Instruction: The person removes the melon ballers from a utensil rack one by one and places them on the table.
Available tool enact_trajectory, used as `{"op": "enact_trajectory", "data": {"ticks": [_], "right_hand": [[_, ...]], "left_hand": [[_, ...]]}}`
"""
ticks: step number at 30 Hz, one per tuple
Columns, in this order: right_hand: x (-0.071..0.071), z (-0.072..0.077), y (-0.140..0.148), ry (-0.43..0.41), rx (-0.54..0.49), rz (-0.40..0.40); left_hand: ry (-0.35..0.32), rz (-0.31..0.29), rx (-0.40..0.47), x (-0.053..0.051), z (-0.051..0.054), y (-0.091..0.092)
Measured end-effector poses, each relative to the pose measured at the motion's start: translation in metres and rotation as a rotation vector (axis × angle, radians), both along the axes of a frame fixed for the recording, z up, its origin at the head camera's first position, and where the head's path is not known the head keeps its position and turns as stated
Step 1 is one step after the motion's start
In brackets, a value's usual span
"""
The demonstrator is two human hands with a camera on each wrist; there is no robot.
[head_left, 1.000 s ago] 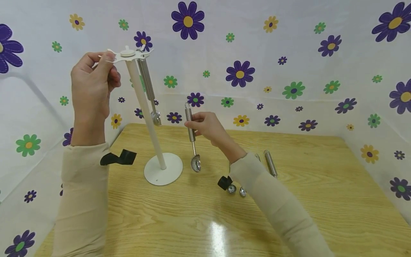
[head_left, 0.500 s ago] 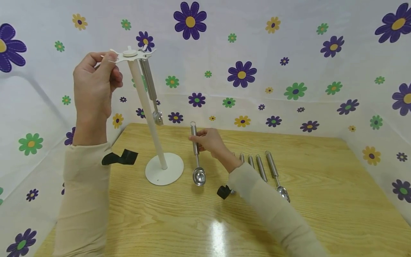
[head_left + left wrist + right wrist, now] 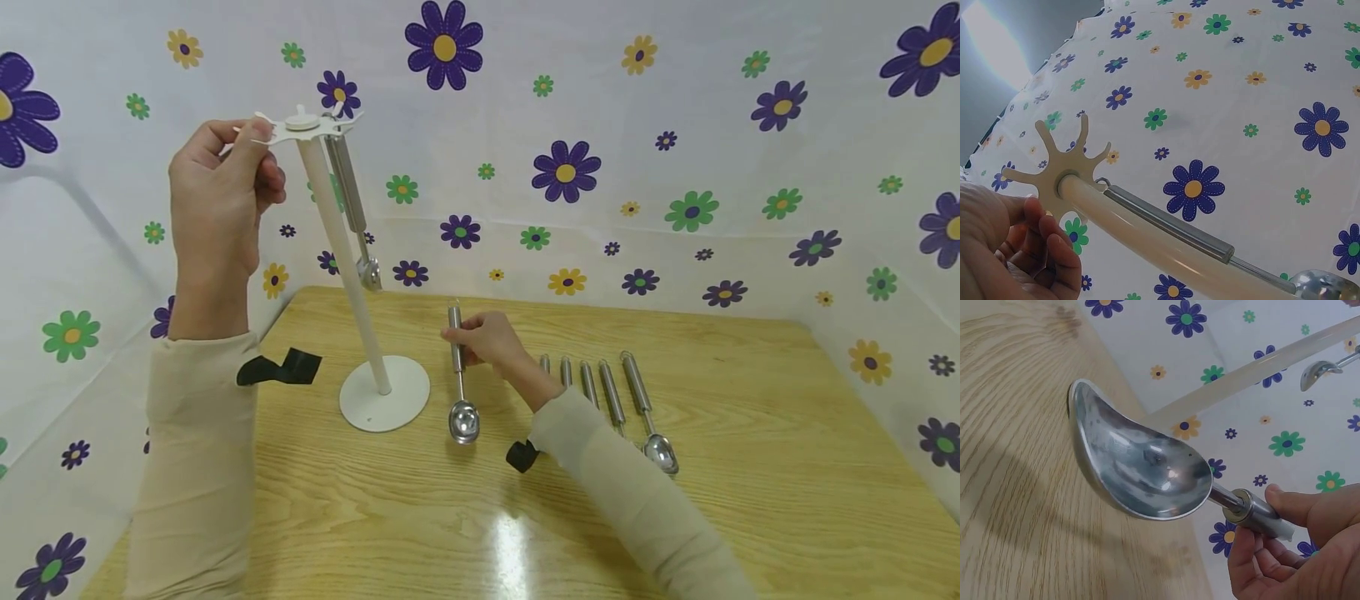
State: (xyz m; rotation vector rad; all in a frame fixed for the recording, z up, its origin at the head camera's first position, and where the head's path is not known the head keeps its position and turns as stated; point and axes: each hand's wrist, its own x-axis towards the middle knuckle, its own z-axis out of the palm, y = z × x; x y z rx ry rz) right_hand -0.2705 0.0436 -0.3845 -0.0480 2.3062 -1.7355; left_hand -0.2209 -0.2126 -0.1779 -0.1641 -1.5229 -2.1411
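My left hand [image 3: 217,196] pinches one prong of the hooked top [image 3: 302,125] of a white utensil stand [image 3: 337,242]. From another prong hangs a metal ice cream scoop [image 3: 348,192] by its ring, beside the pole. In the right wrist view my right hand [image 3: 1304,544] grips the steel handle of a second ice cream scoop [image 3: 1147,462] between thumb and fingers. Its pointed bowl faces the camera, low near the tabletop; whether it touches the wood I cannot tell. In the head view this scoop [image 3: 463,421] is right of the stand's round base [image 3: 386,412], handle end up.
Several more metal utensils [image 3: 611,392] lie in a row on the wooden table [image 3: 375,517], partly behind the right sleeve. The rightmost is a scoop [image 3: 660,454]. A flowered cloth [image 3: 487,100] hangs behind. Black straps [image 3: 281,367] stick out from the sleeves.
My right hand has lowered the held scoop toward the table, its bowl turning to face the head camera. The utensils by the right sleeve show more. My left hand stays on the stand's top.
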Motion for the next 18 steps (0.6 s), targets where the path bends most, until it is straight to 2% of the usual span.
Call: {"op": "enact_trajectory", "data": {"ticks": [9, 18], "right_hand": [[0.003, -0.005, 0.008, -0.026, 0.043, -0.017], [0.005, -0.005, 0.033, -0.031, 0.046, -0.030]], "left_hand": [[-0.007, -0.002, 0.001, -0.001, -0.001, -0.002], [-0.006, -0.004, -0.002, -0.001, 0.000, -0.001]]}}
